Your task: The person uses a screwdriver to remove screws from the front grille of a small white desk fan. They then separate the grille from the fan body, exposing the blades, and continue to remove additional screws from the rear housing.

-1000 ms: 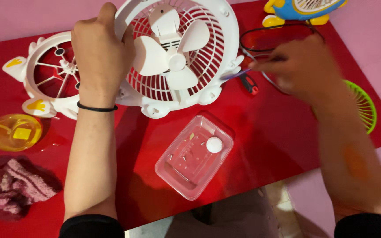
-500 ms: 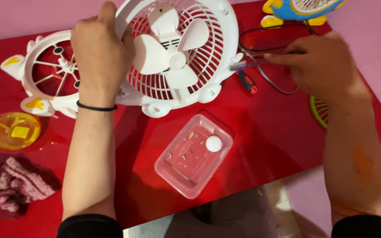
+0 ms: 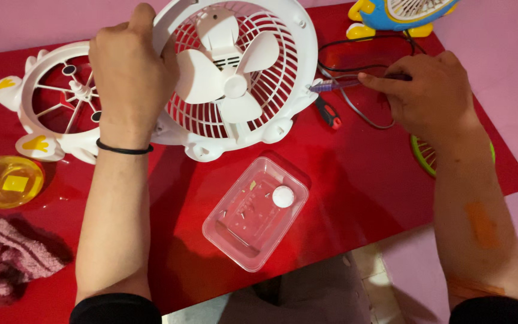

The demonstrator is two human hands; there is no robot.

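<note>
While the white fan housing (image 3: 241,78) stands tilted on the red table (image 3: 361,180), the left hand (image 3: 130,72) grips its upper left rim, fingers curled shut around the edge. The right hand (image 3: 430,96) pinches a thin screwdriver (image 3: 337,85), its tip at the housing's right rim. Below the fingers lies a clear plastic tray (image 3: 256,213); behind the left hand rests a second white fan frame (image 3: 49,114).

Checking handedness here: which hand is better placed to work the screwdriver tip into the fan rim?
Right. The right hand already grips the screwdriver, tip at the white fan rim. The left hand is busy steadying the fan's far edge.
</note>
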